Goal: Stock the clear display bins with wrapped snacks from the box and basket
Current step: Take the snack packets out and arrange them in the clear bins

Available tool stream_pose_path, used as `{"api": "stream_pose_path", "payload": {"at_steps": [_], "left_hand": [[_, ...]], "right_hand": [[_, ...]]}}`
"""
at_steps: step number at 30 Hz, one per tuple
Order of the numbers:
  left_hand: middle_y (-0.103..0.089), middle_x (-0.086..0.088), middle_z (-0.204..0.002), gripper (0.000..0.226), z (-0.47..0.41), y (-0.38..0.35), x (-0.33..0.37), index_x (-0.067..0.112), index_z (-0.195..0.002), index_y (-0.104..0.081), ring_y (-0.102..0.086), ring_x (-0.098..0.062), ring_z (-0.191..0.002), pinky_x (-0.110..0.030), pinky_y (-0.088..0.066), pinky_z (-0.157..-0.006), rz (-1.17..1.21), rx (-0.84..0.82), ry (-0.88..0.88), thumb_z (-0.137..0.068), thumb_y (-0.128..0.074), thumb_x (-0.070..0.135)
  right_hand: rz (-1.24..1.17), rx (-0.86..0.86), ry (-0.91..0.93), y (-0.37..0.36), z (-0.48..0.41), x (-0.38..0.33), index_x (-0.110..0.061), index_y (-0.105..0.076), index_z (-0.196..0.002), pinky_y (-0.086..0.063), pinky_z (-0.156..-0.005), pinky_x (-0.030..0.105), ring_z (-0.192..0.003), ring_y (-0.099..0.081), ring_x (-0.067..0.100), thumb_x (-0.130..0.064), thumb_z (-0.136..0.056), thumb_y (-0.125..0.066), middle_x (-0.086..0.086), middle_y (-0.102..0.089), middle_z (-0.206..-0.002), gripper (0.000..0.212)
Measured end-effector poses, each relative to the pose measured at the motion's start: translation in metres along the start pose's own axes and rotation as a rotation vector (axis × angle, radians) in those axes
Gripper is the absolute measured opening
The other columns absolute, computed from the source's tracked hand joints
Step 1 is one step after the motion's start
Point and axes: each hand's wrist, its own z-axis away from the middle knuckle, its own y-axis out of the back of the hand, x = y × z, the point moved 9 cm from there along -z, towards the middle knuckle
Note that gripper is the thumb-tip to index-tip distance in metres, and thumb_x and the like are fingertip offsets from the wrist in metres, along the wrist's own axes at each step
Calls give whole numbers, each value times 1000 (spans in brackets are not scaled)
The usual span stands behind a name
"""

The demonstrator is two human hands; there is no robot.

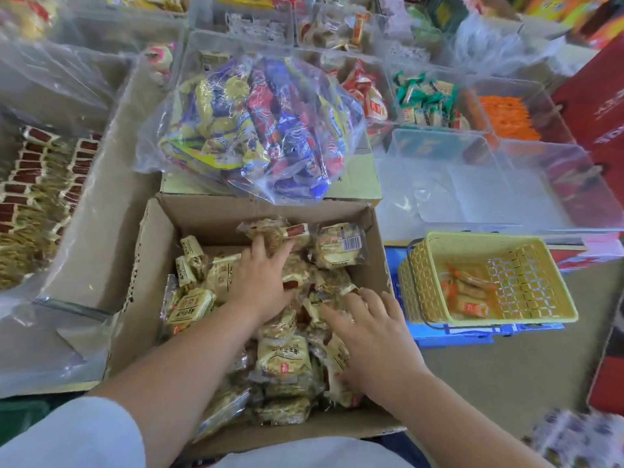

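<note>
- Reaching into the cardboard box (148, 275) with both arms, you have the wrapped snacks (283, 359) heaped loose right under you. They fill the box from its near wall to its far one.
- Your left grip (260, 278) lies spread over the far part of the heap, fingertips sunk among the wrappers. I cannot tell whether it has closed on any packet.
- Your right grip (374, 329) is wide open, fingers straight and fanned flat on the packets near the right wall, holding nothing.
- Expect the packets to be light, crinkly and slick in their film, and probably crumbly inside. Scoop a few from underneath or pinch a sealed end rather than squeezing the middle.
- Loose packets will likely slide over one another, so an overfull handful may shed some.
- Mind the box's upright walls and far flap as you lift out: rise straight, then swing.
- On your right the yellow basket (472, 236) stands just beside the box, with a few orange packets (469, 292) in it.
- Beyond the basket a clear bin (489, 197) shows its floor bare, so there is room there. Its rim is hard to see, so come in from above.
- Straight ahead a bulging bag of snacks (256, 130) blocks the way.
- The left bin (98, 231) is packed with rows already.
</note>
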Motion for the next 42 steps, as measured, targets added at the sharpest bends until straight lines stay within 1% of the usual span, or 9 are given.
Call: {"api": "stream_pose_path", "payload": {"at_steps": [3, 10, 18, 23, 25, 27, 30, 35, 42], "left_hand": [[-27, -21, -149, 103, -11, 4, 2, 41, -155, -24, -37, -41, -135, -53, -36, -113, -75, 50, -59, -72, -80, 65], [-20, -18, -161, 95, -1, 16, -4, 32, -149, -49, -31, -45, -140, -67, -25, -117, -118, 324, -197, -66, -89, 54], [-11, -15, -172, 77, -12, 20, -3, 43, -153, -44, 3, -40, -155, -63, 27, -115, -315, 243, -280, -83, -65, 67], [17, -18, -166, 117, -23, 13, -5, 44, -162, -17, 9, -43, -150, -64, 14, -115, -414, 156, -260, -65, -55, 96], [6, -20, -167, 117, -24, 11, -4, 42, -162, -13, -13, -42, -144, -60, -10, -113, -436, 152, -263, -66, -58, 93], [-27, -16, -159, 116, -24, 9, -4, 40, -160, -8, -30, -37, -134, -56, -25, -107, -408, 126, -254, -68, -58, 89], [-51, -8, -136, 105, -19, 14, -4, 36, -158, -23, -37, -34, -130, -54, -29, -104, -370, 152, -245, -70, -61, 77], [-49, -11, -151, 88, -23, 26, -4, 16, -147, -50, -31, -38, -146, -66, -16, -116, -356, 211, -260, -73, -73, 57], [-35, -6, -154, 125, -35, 6, -8, 31, -159, 3, -40, -33, -127, -54, -35, -104, -474, 109, -263, -70, -78, 65]], "right_hand": [[-97, -50, 136, 1, -7, -13, -35, -37, -143, -10, -122, 60, -149, -14, 33, -63, -77, -67, 3, -38, -150, 78], [-323, 14, 33, 12, -36, -2, -32, -49, -138, -38, -113, 40, -131, -41, 20, -65, -87, -53, -6, -50, -138, 60], [-202, -9, -80, -13, -38, 18, -34, -53, -132, -34, -113, 45, -132, -40, 25, -69, -89, -49, -5, -49, -138, 55], [-175, -42, -69, -26, -35, 17, -28, -56, -128, -38, -111, 43, -132, -41, 26, -65, -93, -48, 0, -45, -142, 52], [-182, -36, -72, -27, -35, 16, -28, -56, -129, -39, -109, 43, -131, -41, 26, -64, -93, -49, 0, -44, -143, 51], [-192, -29, -75, -28, -35, 17, -28, -56, -128, -40, -108, 43, -130, -42, 26, -63, -92, -51, 0, -45, -142, 51], [-194, -23, -72, -28, -34, 18, -27, -56, -127, -41, -107, 43, -129, -43, 26, -63, -92, -51, 0, -46, -141, 50], [-196, -23, -68, -28, -34, 18, -26, -56, -128, -41, -107, 44, -130, -43, 27, -63, -93, -49, 1, -45, -142, 51], [-208, -23, -78, -29, -34, 14, -25, -57, -122, -43, -103, 44, -124, -44, 27, -58, -93, -50, 2, -46, -134, 44]]}}
